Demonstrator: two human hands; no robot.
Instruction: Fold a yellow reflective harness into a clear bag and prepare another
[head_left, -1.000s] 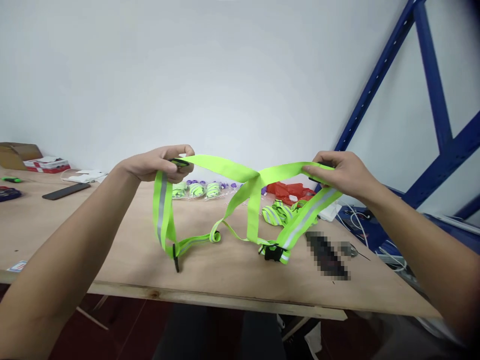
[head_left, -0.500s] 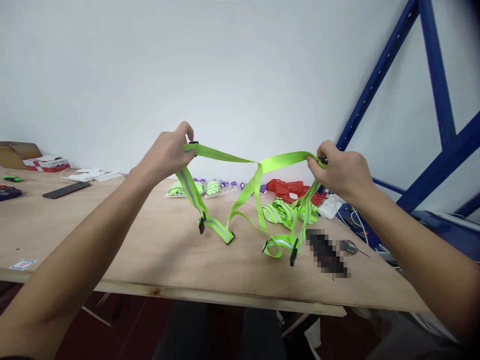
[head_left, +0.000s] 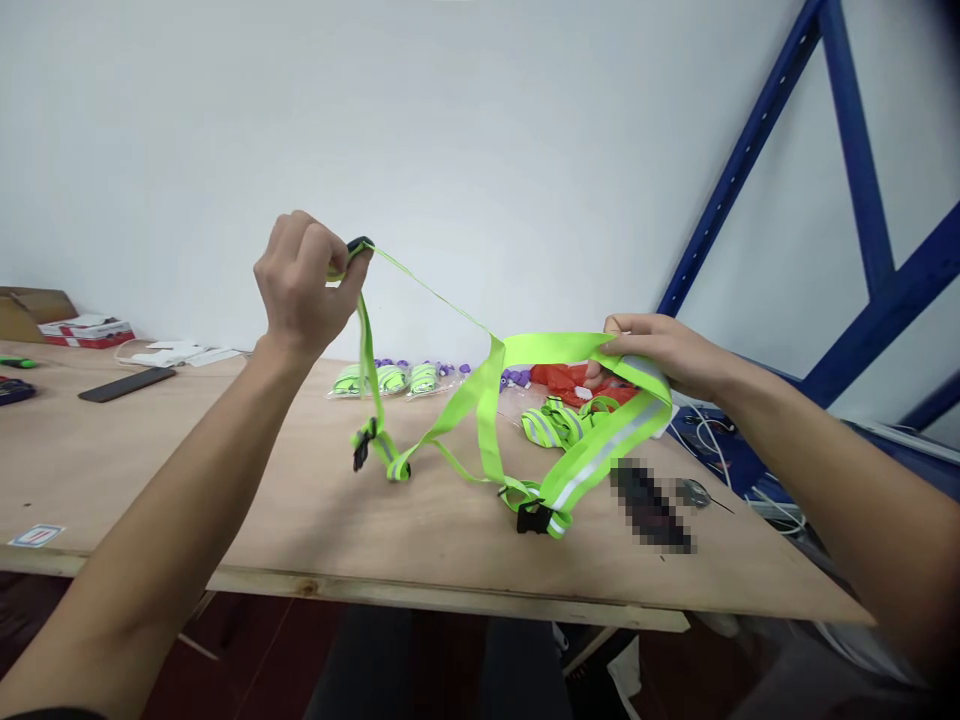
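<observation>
A neon green strap harness [head_left: 489,400] with silver reflective stripes hangs in the air between my two hands, above the wooden table [head_left: 247,480]. My left hand [head_left: 307,275] is raised higher and pinches the strap beside a black slider. On the other side, my right hand [head_left: 649,350] grips the harness where a wide striped band folds over and runs down. A black buckle [head_left: 534,517] dangles at the lower right of the harness, and another black buckle [head_left: 364,445] hangs under my left hand.
Bagged green straps [head_left: 390,379], purple pieces [head_left: 516,378], a red plastic bag [head_left: 559,380] and a loose green strap bundle [head_left: 559,424] lie behind. A dark flat object [head_left: 127,384] and red-white box [head_left: 86,330] sit left. Blue metal frame [head_left: 855,150] stands right.
My left hand has risen, moved left and turned. My right hand has lowered slightly and turned, so the wide band now folds over it. The hanging buckles have swung left.
</observation>
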